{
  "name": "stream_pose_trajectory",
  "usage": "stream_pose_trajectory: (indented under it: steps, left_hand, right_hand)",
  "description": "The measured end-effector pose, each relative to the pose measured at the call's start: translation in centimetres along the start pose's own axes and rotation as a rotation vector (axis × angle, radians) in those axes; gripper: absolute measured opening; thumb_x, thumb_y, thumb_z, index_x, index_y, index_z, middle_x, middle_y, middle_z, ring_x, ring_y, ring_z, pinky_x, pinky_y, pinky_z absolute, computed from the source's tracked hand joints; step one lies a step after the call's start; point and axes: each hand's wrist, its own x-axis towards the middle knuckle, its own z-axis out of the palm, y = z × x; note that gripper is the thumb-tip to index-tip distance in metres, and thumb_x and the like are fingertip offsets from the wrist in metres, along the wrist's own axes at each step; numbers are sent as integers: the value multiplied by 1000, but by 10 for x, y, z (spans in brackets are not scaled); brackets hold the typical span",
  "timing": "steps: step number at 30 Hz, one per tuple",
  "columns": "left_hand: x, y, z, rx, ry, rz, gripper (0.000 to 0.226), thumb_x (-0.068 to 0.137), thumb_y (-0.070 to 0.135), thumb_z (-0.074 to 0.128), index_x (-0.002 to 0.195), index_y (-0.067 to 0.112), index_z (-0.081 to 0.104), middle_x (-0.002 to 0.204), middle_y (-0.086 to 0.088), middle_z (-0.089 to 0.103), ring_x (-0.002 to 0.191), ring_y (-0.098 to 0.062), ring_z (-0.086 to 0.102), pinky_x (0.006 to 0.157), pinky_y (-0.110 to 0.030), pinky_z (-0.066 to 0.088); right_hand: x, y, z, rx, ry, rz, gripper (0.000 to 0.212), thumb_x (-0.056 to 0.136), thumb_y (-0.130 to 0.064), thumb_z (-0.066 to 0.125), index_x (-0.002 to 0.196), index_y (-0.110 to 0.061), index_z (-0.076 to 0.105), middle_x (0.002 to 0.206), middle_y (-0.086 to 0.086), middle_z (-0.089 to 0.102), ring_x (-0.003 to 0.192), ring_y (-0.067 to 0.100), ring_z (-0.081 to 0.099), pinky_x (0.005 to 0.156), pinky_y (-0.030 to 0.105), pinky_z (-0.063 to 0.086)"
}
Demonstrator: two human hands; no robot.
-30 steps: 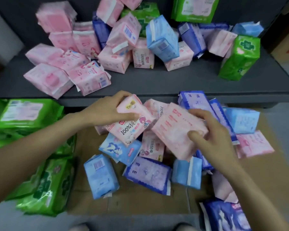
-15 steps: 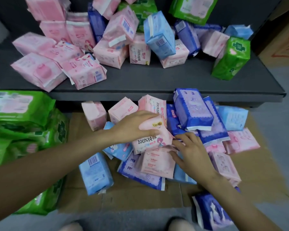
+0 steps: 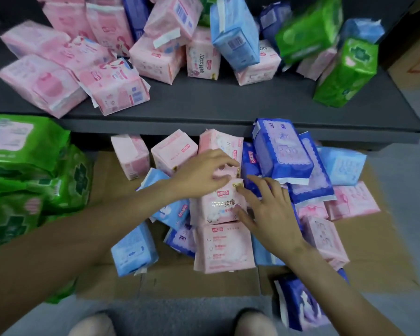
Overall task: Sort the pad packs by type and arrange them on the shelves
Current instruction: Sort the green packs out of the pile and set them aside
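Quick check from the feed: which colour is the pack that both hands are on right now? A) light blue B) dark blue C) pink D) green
C: the left hand and right hand both rest on a pink pack in the pile on the cardboard, with the blue packs lying around it.

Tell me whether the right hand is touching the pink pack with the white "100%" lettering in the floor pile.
Touching. The head view shows the right hand with thumb and fingertips lying straight against the right edge of the pink pack, no gap visible.
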Motion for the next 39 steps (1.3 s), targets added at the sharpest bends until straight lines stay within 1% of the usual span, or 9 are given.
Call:
stream_pose_trajectory:
  steps: [7, 13, 17, 20, 24, 28, 31, 34, 39]
  left_hand:
    - [36, 12, -72, 261, 28, 47, 42, 83, 50, 48, 118, 31, 63, 106, 14, 67, 93, -5, 62, 76, -25, 46]
    - [122, 25, -117, 583, 296, 247, 48, 79, 39, 50, 120, 17, 62, 118, -5, 61, 113, -24, 48, 90, -38, 39]
    - [178, 18, -136, 693, 431, 165, 62, 73, 44, 56, 128, 16, 56, 135, -16, 49, 129, -36, 38, 106, -46, 25]
    - [206, 19, -136, 691, 375, 44, 74, 72, 45, 72, 137, 18, 49, 146, -17, 37, 138, -40, 25, 114, -52, 12]
    - [228, 34, -102, 690, 376, 370, 66, 75, 46, 61, 132, 13, 53, 138, -16, 48, 132, -36, 37, 112, -49, 26]
    - [264, 65, -66, 650, 157, 237, 100, 76, 49, 70, 152, 18, 14, 156, -13, 17, 145, -30, 12, 117, -40, 14]
    - [304, 74, -56, 675, 25, 230, 113, 72, 51, 75, 153, 21, 3, 160, -7, 3, 146, -24, 5, 117, -41, 12]
    - [328, 78, -50, 689, -105, 182, 118, 66, 56, 78, 152, 30, 1, 158, -1, 14, 142, -25, 16, 109, -47, 29]
    - [325, 72, -43, 763, 39, 39, 108, 61, 71, 70, 148, 28, 24, 140, -5, 34, 130, -29, 29, 108, -57, 20]
  right_hand:
    - [38, 30, -75, 214, 21, 25, 25, 88, -31, 51, 102, -21, 69, 84, -4, 71, 66, 23, 66, 55, 31, 51]
    - [129, 106, -126, 47, 206, -63, 25, 85, -22, 59, 106, -12, 68, 98, 8, 68, 90, 33, 62, 69, 37, 49]
    - [201, 161, -126, -183, 313, -89, 42, 76, -24, 70, 114, -7, 63, 118, 20, 60, 106, 44, 54, 87, 51, 48]
    - [243, 182, -123, -205, 163, 134, 74, 78, -42, 71, 139, -12, 42, 147, 23, 33, 135, 46, 28, 107, 56, 27]
    - [257, 199, -100, 77, -62, 319, 84, 85, -60, 53, 150, -17, 21, 153, 11, 25, 140, 33, 19, 113, 47, 23]
    - [240, 223, -95, 145, 129, 190, 66, 93, -59, 39, 142, -16, 41, 145, 10, 42, 135, 29, 34, 111, 42, 27]
    - [236, 255, -97, 144, 303, 325, 65, 88, -58, 27, 129, -18, 57, 140, 13, 46, 131, 34, 37, 109, 44, 27]
    - [231, 280, -91, 127, 113, 603, 47, 92, -53, 43, 134, -33, 49, 152, 11, 25, 139, 38, 18, 112, 54, 18]
    - [236, 276, -82, 181, -15, 798, 90, 72, -78, 51, 141, -24, 32, 148, 19, 25, 132, 44, 30, 103, 56, 28]
